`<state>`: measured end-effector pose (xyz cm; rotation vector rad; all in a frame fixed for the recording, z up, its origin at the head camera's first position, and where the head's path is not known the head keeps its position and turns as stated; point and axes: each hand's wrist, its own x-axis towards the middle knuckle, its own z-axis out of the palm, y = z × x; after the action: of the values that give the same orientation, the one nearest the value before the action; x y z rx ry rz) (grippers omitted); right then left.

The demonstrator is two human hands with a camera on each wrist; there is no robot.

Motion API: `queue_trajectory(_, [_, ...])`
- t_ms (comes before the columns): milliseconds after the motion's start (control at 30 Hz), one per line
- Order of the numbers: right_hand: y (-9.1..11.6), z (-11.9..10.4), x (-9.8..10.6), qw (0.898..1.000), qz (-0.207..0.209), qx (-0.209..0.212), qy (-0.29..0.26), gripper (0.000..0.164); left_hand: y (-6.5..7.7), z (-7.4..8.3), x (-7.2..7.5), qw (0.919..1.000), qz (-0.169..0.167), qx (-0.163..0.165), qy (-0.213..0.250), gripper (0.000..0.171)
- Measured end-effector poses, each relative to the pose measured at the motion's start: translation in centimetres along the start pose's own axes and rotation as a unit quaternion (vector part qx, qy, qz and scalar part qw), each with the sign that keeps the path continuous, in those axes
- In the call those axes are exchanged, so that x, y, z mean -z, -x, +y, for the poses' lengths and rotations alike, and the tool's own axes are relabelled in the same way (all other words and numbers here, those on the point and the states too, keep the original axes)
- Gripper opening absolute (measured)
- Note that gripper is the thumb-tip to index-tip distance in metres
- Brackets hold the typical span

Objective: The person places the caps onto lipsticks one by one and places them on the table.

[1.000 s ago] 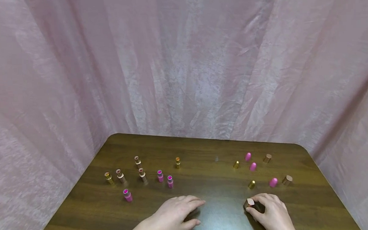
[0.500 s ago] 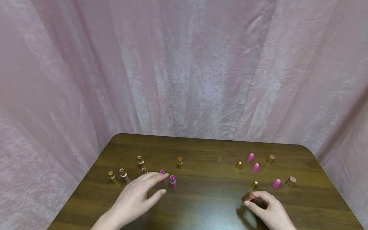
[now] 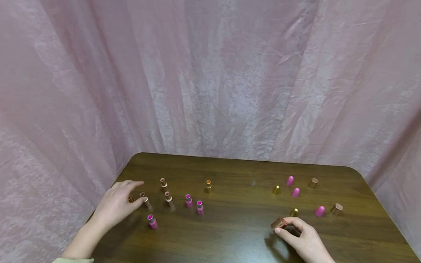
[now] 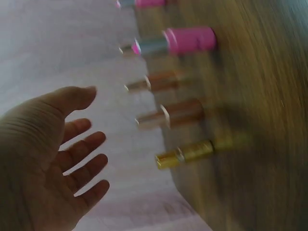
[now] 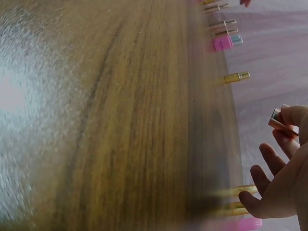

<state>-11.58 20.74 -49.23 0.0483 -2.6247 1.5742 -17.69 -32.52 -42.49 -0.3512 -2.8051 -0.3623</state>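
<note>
My left hand (image 3: 115, 203) is over the lipstick tubes at the table's left, fingers spread, holding nothing. Under it, partly hidden, are a gold lipstick tube (image 4: 197, 151) and a rose-gold lipstick tube (image 4: 185, 113); both stand upright without caps. Two more rose-gold tubes, one behind the other, stand just to their right, and a pink lipstick tube (image 3: 152, 221) is nearer the front. My right hand (image 3: 303, 238) pinches a rose-gold lipstick cap (image 3: 278, 223) between thumb and forefinger, tilted above the table. In the right wrist view, the cap's open end (image 5: 275, 115) points away from the palm.
Two pink tubes (image 3: 189, 201) and another gold tube (image 3: 209, 187) stand left of the middle. At the right are pink caps (image 3: 319, 211), gold caps (image 3: 276, 190) and rose-gold caps (image 3: 336, 209). A pink curtain (image 3: 208, 77) hangs behind the wooden table (image 3: 231, 231).
My left hand has moved left and away from me, from the table's front middle to the left-hand tubes. My right hand has lifted and tipped the rose-gold lipstick cap.
</note>
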Motion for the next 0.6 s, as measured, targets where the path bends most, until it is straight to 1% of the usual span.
queue_trajectory(100, [0.1,0.1,-0.1,1.000,-0.002,-0.003,0.004,0.015,-0.4,-1.5,-0.5,0.9992,-0.029,0.005,-0.027,0.052])
queue_trajectory(200, [0.2,0.2,0.0,1.000,-0.001,-0.016,0.018,0.018,-1.1,-2.2,-1.0,0.9973,-0.051,-0.002,-0.053,0.051])
queue_trajectory(333, [0.3,0.1,0.1,0.999,0.000,-0.033,0.033,0.024,-2.1,-2.6,-1.7,0.9944,-0.071,-0.011,-0.078,0.043])
queue_trajectory(467, [0.3,0.3,0.0,0.998,-0.006,-0.036,0.042,0.024,-2.7,-2.7,-2.4,0.9907,-0.096,-0.002,-0.097,0.039])
queue_trajectory(600, [0.3,0.3,-0.1,0.999,-0.005,-0.031,0.045,0.022,-2.8,-2.8,-3.0,0.9867,-0.117,0.006,-0.112,0.039])
